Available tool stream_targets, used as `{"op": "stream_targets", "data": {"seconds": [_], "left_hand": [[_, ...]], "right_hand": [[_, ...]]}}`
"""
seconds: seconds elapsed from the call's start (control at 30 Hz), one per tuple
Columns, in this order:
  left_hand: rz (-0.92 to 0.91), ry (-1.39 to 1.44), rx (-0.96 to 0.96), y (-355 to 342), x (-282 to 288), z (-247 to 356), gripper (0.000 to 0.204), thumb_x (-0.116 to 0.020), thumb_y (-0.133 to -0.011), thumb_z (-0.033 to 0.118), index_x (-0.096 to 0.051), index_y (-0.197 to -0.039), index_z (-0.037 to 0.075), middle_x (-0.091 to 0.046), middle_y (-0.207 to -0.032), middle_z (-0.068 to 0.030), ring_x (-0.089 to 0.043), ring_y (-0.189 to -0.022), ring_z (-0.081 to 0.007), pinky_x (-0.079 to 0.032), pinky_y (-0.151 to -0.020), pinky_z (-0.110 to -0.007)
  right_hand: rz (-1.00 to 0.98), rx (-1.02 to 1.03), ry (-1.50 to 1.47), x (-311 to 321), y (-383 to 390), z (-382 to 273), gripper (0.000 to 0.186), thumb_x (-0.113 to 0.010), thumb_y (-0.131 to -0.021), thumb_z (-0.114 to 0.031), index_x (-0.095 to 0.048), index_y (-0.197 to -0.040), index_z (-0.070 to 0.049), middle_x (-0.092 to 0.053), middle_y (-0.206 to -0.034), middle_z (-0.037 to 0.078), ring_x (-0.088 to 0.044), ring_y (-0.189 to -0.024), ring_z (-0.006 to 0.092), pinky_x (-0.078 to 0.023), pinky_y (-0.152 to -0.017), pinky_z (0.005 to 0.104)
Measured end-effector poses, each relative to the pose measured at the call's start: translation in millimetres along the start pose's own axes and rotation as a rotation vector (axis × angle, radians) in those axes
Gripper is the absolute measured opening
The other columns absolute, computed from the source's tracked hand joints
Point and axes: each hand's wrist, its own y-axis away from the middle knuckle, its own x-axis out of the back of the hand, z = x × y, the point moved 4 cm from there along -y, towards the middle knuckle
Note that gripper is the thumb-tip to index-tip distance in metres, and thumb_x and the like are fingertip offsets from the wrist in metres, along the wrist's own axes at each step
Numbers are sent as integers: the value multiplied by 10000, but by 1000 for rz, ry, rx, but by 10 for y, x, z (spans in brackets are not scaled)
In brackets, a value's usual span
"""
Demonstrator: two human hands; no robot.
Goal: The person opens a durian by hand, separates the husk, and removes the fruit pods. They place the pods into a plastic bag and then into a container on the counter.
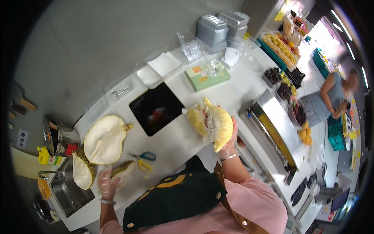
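My right hand [232,141], in a clear plastic glove, is closed around large pale-yellow durian flesh [219,124], held up over the counter. Some red fingertips or glove folds show in the gap between the lobes. My left hand [107,184], also gloved, has its fingers apart beside a small piece of durian husk [124,171]; whether it touches the husk I cannot tell. Just beyond lies a large durian husk [106,139], white inside up. Another husk piece [82,171] leans by the sink. Scissors [146,156] with teal and yellow handles lie nearby.
A square black opening [156,109] is set in the white counter. Behind it stand a green box [207,76], white trays [163,64] and stacked clear containers [212,31]. The metal sink [80,193] is at left. Fruit and another person [323,95] are at right.
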Motion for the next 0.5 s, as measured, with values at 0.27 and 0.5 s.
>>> {"op": "stream_targets", "data": {"seconds": [0.27, 0.5], "left_hand": [[366, 53, 14, -1689, 909, 1553, 207, -636, -903, 109, -647, -1085, 9, -587, -1083, -157, -557, -1033, -316, -432, -940, -403], [-842, 708, 168, -2862, -1303, 2359, 271, -600, -979, 300, -617, -1098, 57, -655, -892, -57, -621, -747, -169, -522, -660, -304]], "right_hand": [[-19, -31, 36, -388, -649, -1006, 638, -578, -882, -487, -511, -1396, -115, -425, -1472, 221, -450, -1320, 400, -440, -1058, 502], [-234, 191, -19, -579, -381, -1700, 705, -529, -905, -556, -462, -1419, -78, -396, -1470, 267, -462, -1293, 442, -467, -1018, 524]]}}
